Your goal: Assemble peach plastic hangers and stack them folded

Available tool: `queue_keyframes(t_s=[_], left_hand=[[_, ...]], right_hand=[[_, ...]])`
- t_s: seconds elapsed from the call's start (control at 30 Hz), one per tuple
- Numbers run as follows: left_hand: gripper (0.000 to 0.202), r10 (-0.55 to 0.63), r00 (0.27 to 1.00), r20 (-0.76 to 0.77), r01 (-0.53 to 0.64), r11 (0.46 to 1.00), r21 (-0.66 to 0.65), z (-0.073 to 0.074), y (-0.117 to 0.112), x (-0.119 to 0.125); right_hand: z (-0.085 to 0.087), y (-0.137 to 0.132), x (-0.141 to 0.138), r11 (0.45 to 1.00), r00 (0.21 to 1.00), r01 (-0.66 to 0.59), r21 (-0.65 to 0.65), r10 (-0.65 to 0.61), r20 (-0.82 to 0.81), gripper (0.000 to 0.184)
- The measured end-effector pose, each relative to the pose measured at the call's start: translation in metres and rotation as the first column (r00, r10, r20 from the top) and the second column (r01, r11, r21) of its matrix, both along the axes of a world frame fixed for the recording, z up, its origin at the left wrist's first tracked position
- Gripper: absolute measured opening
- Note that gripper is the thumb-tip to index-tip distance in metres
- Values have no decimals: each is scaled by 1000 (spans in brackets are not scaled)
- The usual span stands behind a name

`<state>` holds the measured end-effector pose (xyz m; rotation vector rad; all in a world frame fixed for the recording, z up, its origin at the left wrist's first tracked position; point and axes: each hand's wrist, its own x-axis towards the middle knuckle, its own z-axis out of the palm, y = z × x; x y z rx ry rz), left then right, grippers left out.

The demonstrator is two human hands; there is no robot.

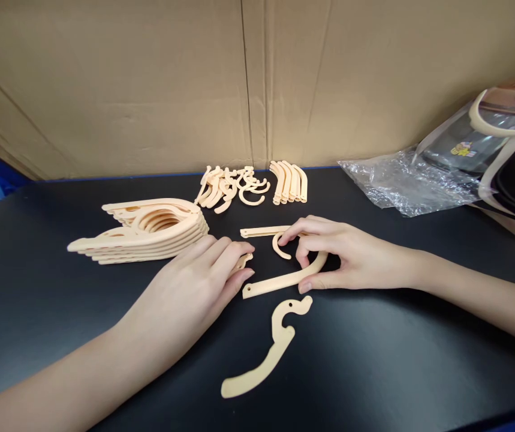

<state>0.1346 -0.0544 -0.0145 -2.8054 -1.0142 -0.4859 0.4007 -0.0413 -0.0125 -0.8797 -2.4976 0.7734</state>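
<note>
My left hand is closed in a pinch on a small cream plastic piece, mostly hidden by the fingers. My right hand curls around a cream folding-hanger piece whose straight bar has a hole at its left end. Behind that lies another grooved bar, its right end covered by my fingers. Between the bars, a small curved hook touches my right fingertips. In front, a separate curved hanger arm with a notched, holed end lies flat on the black table.
At left stands a neat stack of cream hanger pieces. Toward the back are a loose pile of hooks and arms and a row of curved bars. Clear plastic wrap and a transparent bag occupy the right. Cardboard rises behind.
</note>
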Motion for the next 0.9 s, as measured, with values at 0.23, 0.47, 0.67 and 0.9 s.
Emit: queue_keyframes(t_s=[0.23,0.47,0.67,0.9], left_hand=[[20,79,990,114,-58,981,-183,-4,5,-3],[19,193,929,316,-64,925,-376,2,2,1],[20,228,921,317,-94,917,-388,2,0,-1],[43,149,962,230,-70,945,-318,1,1,-2]], right_hand=[[4,-3,-2,999,999,-21,47,19,28,21],[-2,-5,-1,996,1000,-16,82,16,6,20],[-6,-3,-1,984,999,39,171,-39,-6,19],[-8,-2,-2,950,999,14,312,-26,36,20]])
